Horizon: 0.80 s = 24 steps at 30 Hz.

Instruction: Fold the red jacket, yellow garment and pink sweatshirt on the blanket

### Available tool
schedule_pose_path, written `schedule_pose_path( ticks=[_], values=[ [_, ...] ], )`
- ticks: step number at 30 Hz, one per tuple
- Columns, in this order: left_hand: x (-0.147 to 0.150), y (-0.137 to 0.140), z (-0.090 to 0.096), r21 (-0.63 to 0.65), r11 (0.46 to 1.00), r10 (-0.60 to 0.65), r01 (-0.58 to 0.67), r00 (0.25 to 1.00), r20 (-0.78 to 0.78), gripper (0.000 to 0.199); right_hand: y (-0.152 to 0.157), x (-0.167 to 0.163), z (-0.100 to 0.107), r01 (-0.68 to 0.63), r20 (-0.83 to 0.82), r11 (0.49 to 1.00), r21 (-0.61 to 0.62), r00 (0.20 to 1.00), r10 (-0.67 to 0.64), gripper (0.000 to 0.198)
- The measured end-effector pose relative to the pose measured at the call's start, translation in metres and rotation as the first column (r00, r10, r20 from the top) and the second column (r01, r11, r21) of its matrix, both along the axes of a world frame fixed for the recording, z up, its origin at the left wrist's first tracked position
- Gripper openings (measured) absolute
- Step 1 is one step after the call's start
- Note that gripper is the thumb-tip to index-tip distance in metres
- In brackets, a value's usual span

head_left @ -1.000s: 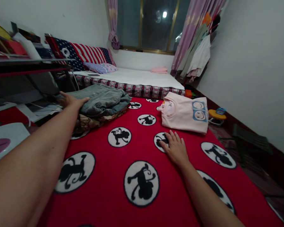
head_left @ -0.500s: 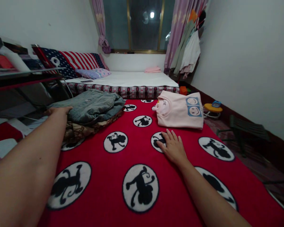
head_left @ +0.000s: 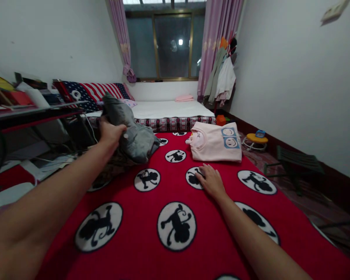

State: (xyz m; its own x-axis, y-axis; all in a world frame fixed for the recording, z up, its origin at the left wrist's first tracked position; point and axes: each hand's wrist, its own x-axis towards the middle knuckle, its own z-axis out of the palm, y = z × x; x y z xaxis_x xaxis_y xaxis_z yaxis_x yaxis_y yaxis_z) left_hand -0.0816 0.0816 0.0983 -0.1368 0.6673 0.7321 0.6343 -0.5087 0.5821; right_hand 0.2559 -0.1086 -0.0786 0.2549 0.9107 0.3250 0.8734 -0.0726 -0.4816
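Note:
In my left hand (head_left: 109,134) is a faded blue denim garment (head_left: 138,142), gripped at its left side with the fingers closed. That side is raised in a fold, while the far end hangs low over the patterned brown cloth (head_left: 112,165). Palm down, my right hand (head_left: 211,181) rests on the red blanket (head_left: 140,241) with its fingers stretched out, holding nothing. Beyond its fingertips lies a folded pale pink shirt (head_left: 210,146) with blue smiley patches, apart from the hand. Black monkeys in white circles are printed across the blanket.
A cluttered desk (head_left: 46,109) stands along the left. Behind the blanket is a white-covered bed (head_left: 169,109) with a folded pink cloth (head_left: 184,98). At right are a yellow round stool (head_left: 256,138) and a dark folding stool (head_left: 297,159). Clothes (head_left: 224,79) hang near the curtain.
My left hand has raised the denim garment's left side and moved right, bunching it. The right hand keeps its place on the blanket. The view has tilted upward.

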Motion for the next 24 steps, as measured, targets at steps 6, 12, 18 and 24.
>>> schedule_pose_path(
  ticks=[6,12,18,24],
  values=[
    [0.015,-0.143,-0.076,-0.046,0.94,-0.334,0.337,0.889,-0.312,0.054,-0.006,0.015,0.001,0.2,-0.733,0.925,0.323,0.671,0.111,0.067],
    [-0.016,-0.22,-0.113,-0.401,0.706,-0.685,0.583,0.419,-0.596,0.043,-0.022,0.014,0.015,0.133,-0.897,0.917,0.377,0.301,0.325,0.068],
    [-0.003,-0.21,-0.069,-0.185,0.825,-0.561,0.535,0.733,-0.385,0.024,-0.029,0.01,0.023,0.1,-0.911,0.923,0.372,0.232,0.342,0.056],
    [0.05,-0.168,-0.095,-0.356,0.927,-0.306,0.119,0.789,-0.533,0.086,-0.032,0.006,0.024,0.131,-0.915,0.911,0.39,0.168,0.367,0.057]
  ],
)
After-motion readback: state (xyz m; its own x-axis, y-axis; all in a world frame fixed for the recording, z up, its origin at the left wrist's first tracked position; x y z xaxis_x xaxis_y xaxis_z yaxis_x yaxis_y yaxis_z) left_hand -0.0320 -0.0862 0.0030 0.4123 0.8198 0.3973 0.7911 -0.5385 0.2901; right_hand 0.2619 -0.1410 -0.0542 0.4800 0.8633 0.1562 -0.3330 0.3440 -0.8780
